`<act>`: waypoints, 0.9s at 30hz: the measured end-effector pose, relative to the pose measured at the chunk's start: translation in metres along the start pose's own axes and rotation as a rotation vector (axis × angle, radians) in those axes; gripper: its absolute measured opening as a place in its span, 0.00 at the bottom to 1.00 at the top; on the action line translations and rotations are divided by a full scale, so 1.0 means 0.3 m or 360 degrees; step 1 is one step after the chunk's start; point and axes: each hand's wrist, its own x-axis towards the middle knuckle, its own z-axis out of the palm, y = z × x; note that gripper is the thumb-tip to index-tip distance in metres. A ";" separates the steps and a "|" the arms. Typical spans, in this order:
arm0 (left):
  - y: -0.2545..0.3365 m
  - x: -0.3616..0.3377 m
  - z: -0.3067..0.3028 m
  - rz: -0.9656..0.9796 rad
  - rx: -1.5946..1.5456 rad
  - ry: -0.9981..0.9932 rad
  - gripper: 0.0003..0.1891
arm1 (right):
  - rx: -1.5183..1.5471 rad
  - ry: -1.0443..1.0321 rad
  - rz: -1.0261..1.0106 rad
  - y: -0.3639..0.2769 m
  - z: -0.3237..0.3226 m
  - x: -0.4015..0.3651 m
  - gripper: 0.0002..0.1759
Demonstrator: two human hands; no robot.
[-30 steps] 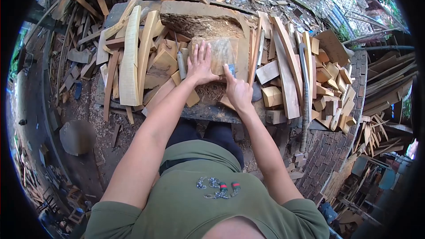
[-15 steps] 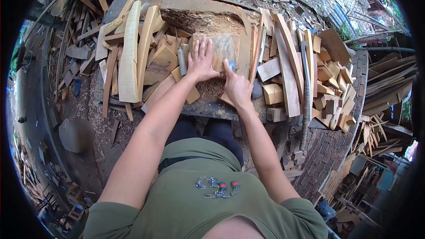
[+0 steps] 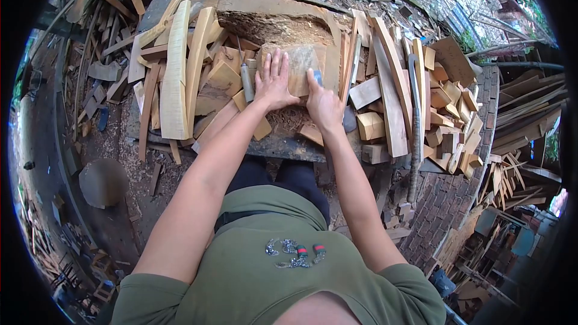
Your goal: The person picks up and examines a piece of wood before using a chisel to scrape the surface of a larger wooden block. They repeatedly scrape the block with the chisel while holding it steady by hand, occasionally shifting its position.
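Left hand: the left hand (image 3: 274,84) lies flat, palm down, fingers wide and pointing away from the person, on the near left part of the flat wood piece (image 3: 304,63).
Reason for this hold: it seems to press the piece down so that it does not slide; this is a judgement.
Right hand: the right hand (image 3: 325,108) is closed around a small blue-tipped tool (image 3: 316,76); only the tip shows above the fingers.
Tool direction: the tip points away from the person and rests on the near right part of the piece. What kind of tool it is cannot be told.
Place of the piece: it rests on the workbench (image 3: 283,144), directly in front of the person and against the hollowed log block (image 3: 271,21) behind it, which probably stops it at the back.
Long axis of the piece: broad face up. The longer side seems to go across the person, from left to right, but the hands hide the near edge, so this is not sure.
Just beside: a grey cylinder (image 3: 246,81) lies at the left hand's little finger, pointing away from the person.
Left of the bench: a curved pale plank (image 3: 176,66) among many offcuts.
Right of the bench: small cut blocks (image 3: 370,125) and a long grey bar (image 3: 415,126), both lying lengthwise away from the person.
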 end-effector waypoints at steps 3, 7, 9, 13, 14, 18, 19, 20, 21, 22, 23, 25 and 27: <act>0.006 -0.011 -0.016 -0.0015 0.0031 -0.0047 0.71 | -0.0028 -0.0074 0.0023 -0.010 -0.003 0.005 0.28; 0.004 -0.006 -0.014 -0.0025 0.0009 -0.0055 0.70 | -0.0122 -0.0116 -0.0029 -0.012 -0.010 -0.121 0.29; 0.000 -0.009 -0.010 -0.0019 0.0006 -0.0043 0.70 | -0.0151 -0.0125 -0.0051 -0.009 -0.005 -0.128 0.28; 0.006 -0.006 -0.003 0.0002 0.0006 -0.0023 0.70 | -0.0088 -0.0012 0.0024 0.000 0.020 0.043 0.28; 0.001 -0.005 -0.007 -0.0012 0.0023 -0.0041 0.70 | -0.0082 -0.0005 0.0024 0.002 0.032 0.054 0.28; 0.004 -0.004 -0.019 -0.0029 0.0029 -0.0074 0.70 | -0.0076 -0.0044 -0.0014 0.015 0.024 0.001 0.30; 0.005 -0.007 -0.017 -0.0026 0.0023 -0.0068 0.70 | -0.0108 -0.0139 0.0001 0.010 0.009 -0.040 0.31; 0.006 -0.009 -0.014 -0.0023 0.0016 -0.0067 0.70 | -0.0108 -0.0145 -0.0006 0.006 -0.002 -0.056 0.31; 0.006 -0.011 -0.014 -0.0024 -0.0001 -0.0058 0.70 | -0.0128 -0.0211 -0.0004 0.005 -0.015 -0.068 0.32; 0.003 -0.010 -0.015 -0.0027 -0.0002 -0.0065 0.70 | -0.0148 -0.0277 0.0004 0.004 -0.028 -0.076 0.32; 0.001 -0.007 -0.015 -0.0021 0.0001 -0.0047 0.70 | -0.0058 -0.0279 0.0004 0.004 -0.040 -0.047 0.31; 0.006 -0.010 0.001 -0.0003 -0.0001 -0.0041 0.70 | -0.0053 -0.0221 0.0018 0.017 -0.006 0.056 0.30; -0.002 -0.004 -0.002 -0.0004 0.0007 -0.0033 0.70 | -0.0034 -0.0138 0.0006 0.023 0.027 0.134 0.29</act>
